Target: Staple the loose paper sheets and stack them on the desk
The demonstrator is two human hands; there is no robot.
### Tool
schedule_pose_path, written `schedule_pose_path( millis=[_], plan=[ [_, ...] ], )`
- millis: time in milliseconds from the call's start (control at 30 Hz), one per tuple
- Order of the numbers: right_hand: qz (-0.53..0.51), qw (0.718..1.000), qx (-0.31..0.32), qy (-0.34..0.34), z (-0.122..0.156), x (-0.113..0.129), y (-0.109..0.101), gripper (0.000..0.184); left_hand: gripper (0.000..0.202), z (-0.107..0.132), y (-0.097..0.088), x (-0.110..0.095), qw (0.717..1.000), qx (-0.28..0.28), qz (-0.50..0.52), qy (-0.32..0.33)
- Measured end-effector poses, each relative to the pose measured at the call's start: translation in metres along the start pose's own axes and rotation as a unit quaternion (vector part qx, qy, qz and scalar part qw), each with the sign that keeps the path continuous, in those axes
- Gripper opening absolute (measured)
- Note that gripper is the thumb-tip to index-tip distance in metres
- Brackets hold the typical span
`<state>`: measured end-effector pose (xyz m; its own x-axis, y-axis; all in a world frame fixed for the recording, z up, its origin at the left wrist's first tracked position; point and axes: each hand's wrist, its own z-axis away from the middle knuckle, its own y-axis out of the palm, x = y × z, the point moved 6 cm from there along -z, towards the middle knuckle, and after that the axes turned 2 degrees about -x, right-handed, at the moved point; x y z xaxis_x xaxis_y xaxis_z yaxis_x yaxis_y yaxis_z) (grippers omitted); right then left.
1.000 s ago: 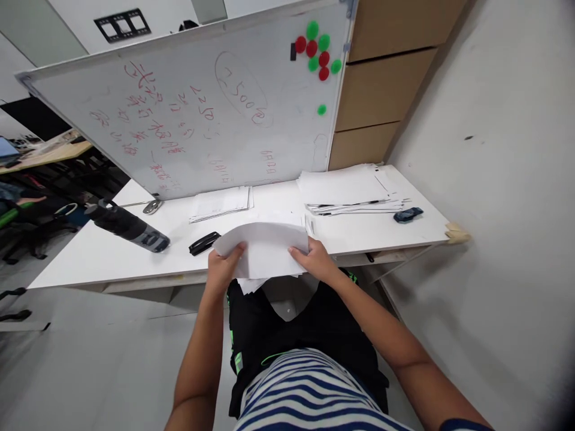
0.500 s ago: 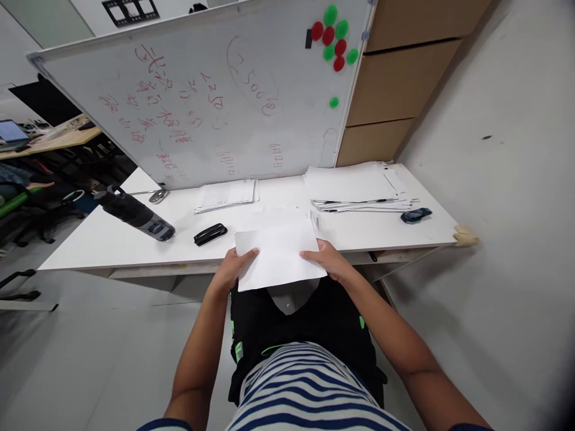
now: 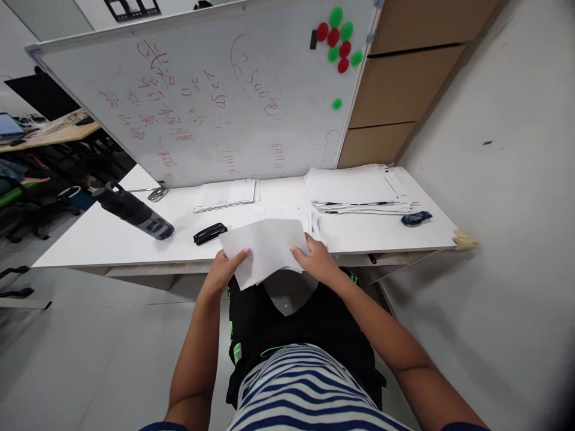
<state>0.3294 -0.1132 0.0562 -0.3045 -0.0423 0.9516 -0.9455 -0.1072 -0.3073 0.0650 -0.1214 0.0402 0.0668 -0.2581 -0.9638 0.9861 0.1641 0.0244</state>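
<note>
Several white sheets of paper [image 3: 268, 245] are held over the front edge of the desk, bowed in the middle. My left hand [image 3: 223, 270] grips their left side, thumb on top and fingers underneath. On the right side, my right hand [image 3: 318, 261] grips them the same way. The fingers under the paper are partly hidden. A black stapler [image 3: 210, 233] lies just beyond my left hand. Behind my right hand, the edges of more white sheets [image 3: 318, 230] show on the desk.
On the white desk [image 3: 135, 245] stand a dark bottle [image 3: 135, 212] at left, a thin paper stack [image 3: 227, 194] and a larger one [image 3: 353, 187] behind. A dark object [image 3: 416, 218] lies at right. A whiteboard [image 3: 202, 102] with magnets leans behind, beside cardboard boxes [image 3: 404, 90].
The sheets have shifted left and tilted, and now bow in the middle where they lay flat. Both hands moved slightly left with them and keep their grip.
</note>
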Motion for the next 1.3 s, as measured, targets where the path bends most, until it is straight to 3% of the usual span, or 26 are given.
schedule_pose_path(
  millis=[67,167,233,300,367,433,567,700,867,1100,1300],
  plan=[
    [-0.002,1.000,-0.007,0.021,-0.009,0.001,0.005,0.043,0.046,-0.002,-0.012,-0.004,0.998,-0.028,-0.030,0.051],
    [-0.058,0.995,0.007,0.085,-0.027,-0.010,0.013,0.040,0.034,-0.013,-0.042,-0.005,0.974,-0.143,-0.102,0.145],
    [-0.094,0.989,-0.002,0.114,-0.037,-0.018,0.014,0.039,0.026,-0.026,-0.061,-0.006,0.943,-0.215,-0.165,0.195],
    [-0.113,0.986,-0.016,0.121,-0.043,-0.022,0.014,0.039,0.027,-0.046,-0.074,-0.009,0.906,-0.244,-0.254,0.235],
    [-0.111,0.986,-0.024,0.122,-0.046,-0.023,0.015,0.038,0.040,-0.068,-0.086,-0.014,0.857,-0.266,-0.351,0.268],
    [-0.100,0.988,-0.028,0.116,-0.048,-0.021,0.019,0.039,0.052,-0.092,-0.098,-0.010,0.831,-0.270,-0.416,0.253],
    [-0.076,0.992,-0.019,0.097,-0.061,-0.008,0.032,0.038,0.046,-0.118,-0.116,0.010,0.839,-0.266,-0.414,0.231],
    [-0.043,0.996,-0.011,0.077,-0.085,0.004,0.046,0.039,0.041,-0.114,-0.119,0.020,0.848,-0.259,-0.349,0.302],
    [-0.021,0.998,0.015,0.064,-0.113,-0.001,0.070,0.039,0.043,-0.112,-0.122,0.022,0.865,-0.261,-0.278,0.326],
    [-0.030,0.994,0.077,0.070,-0.127,-0.009,0.097,0.040,0.043,-0.118,-0.121,0.029,0.810,-0.263,-0.405,0.331],
    [-0.101,0.985,0.122,0.063,-0.128,-0.015,0.105,0.043,0.047,-0.121,-0.122,0.033,0.798,-0.264,-0.432,0.328]
  ],
)
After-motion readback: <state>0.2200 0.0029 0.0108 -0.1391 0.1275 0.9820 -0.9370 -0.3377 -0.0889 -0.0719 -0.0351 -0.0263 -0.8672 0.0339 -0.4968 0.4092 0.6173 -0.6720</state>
